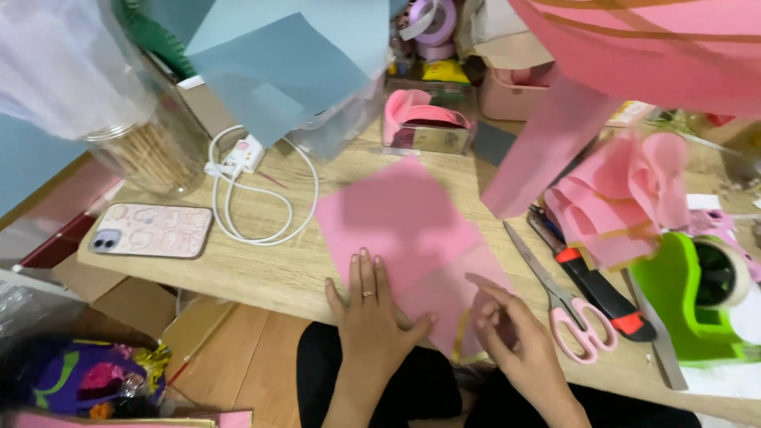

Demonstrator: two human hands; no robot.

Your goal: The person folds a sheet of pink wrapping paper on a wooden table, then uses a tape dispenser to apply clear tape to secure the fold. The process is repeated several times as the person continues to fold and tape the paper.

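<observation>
A pink paper sheet (404, 222) lies on the wooden table (269, 261), folded at its near right corner. My left hand (369, 317) lies flat on the sheet's near edge, fingers together, with a ring on one finger. My right hand (511, 333) rests on the folded part at the near right, fingers bent and pressing the paper. Neither hand grips anything. Pink-handled scissors (567, 305) lie just right of my right hand.
A utility knife (590, 281) and a green tape dispenser (686, 297) sit to the right. Folded pink paper (618, 198) is piled behind them. A phone (151, 231), a white charger cable (246, 190) and a jar of sticks (154, 150) stand left. Blue sheets (285, 63) hang at the back.
</observation>
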